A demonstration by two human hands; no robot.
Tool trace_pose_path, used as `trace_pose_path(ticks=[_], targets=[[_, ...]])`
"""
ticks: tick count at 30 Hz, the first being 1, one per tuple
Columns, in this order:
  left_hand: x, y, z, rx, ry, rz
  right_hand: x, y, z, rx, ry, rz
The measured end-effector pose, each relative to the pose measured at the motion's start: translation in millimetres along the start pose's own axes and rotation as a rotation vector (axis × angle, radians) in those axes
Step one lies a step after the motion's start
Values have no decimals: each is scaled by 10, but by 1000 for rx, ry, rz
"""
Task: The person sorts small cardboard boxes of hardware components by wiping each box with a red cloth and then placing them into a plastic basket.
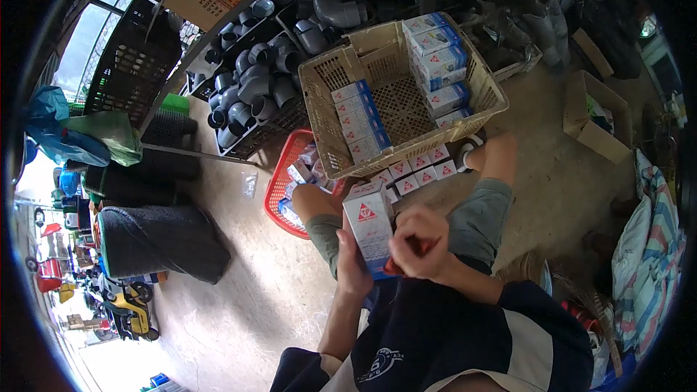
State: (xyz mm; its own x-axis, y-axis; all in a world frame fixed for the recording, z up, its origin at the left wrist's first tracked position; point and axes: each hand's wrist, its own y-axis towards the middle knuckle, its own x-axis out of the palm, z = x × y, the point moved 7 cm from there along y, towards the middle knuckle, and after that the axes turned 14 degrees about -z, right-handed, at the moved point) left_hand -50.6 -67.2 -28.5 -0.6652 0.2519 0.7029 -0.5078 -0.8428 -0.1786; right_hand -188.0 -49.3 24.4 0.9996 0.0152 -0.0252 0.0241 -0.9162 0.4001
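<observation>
A white-and-blue carton [367, 226] with a red triangle sits tilted in front of the person's body, between the knees. The left hand [352, 270] grips its left side and lower part, thumb along the near face. The right hand [421, 245] is at its right edge, fingers curled closed on a red object [393, 268], mostly hidden, so what it is cannot be told.

Just beyond, rows of similar cartons [408, 184] stand on the floor below a beige crate [399, 105]. Inside that crate, a row of boxes [361, 125] lines the left side and a taller stack [441, 62] the right. A red basket [274, 192] with more boxes stands beside the left knee. Farther out are grey pipe fittings [255, 87] at upper left, dark mesh rolls [156, 243] at left, and an open cardboard box [617, 131] at right.
</observation>
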Motion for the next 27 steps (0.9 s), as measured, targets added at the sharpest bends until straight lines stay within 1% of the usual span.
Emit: trace_pose_path(ticks=[2,3,4,6,7,8,10,11,13,14,15,16,17,19,21,22,23,24,26,27], targets=[[-125,-27,-34,10,106,62,132,-24,-226,-298,-273,-63],[12,-15,62,-9,5,83,172,-40,-271,-369,-311,-45],[2,14,65,-25,-116,90,183,-15,-284,-383,-327,-69],[101,-57,35,-26,57,77,132,103,-305,-409,-368,-123],[44,-56,-66,-26,110,82,30,155,-250,-419,-367,-35],[-147,-195,-230,-164,173,92,-93,231,-180,-321,-332,54],[11,-227,-221,-262,241,36,-281,392,-96,-131,-254,222],[-49,-229,-216,-237,166,109,-246,396,-110,-162,-289,232],[-179,-207,-220,-190,15,249,-23,283,-137,-243,-360,81],[63,-82,-36,-133,-23,247,94,186,-172,-281,-396,2],[47,-19,16,-122,-76,85,202,114,-259,-269,-423,-115],[80,54,89,-106,-129,-82,201,96,-268,-284,-442,-103],[113,-14,85,-52,-58,-45,193,104,-259,-305,-464,-87],[35,-135,-129,-129,144,38,57,225,-280,-344,-456,-8],[-23,-201,-258,-184,345,94,-179,339,-14,-23,-230,203],[-11,-206,-252,-170,424,130,-195,345,-40,-14,-262,245],[1,-141,-201,-112,433,98,-211,350,-64,-5,-294,286],[10,-82,-148,-56,439,65,-126,351,-108,-69,-303,222],[48,-40,-13,-51,201,216,73,248,-207,-185,-318,90],[-156,1,46,93,174,201,166,197,-222,-152,-316,-50]])
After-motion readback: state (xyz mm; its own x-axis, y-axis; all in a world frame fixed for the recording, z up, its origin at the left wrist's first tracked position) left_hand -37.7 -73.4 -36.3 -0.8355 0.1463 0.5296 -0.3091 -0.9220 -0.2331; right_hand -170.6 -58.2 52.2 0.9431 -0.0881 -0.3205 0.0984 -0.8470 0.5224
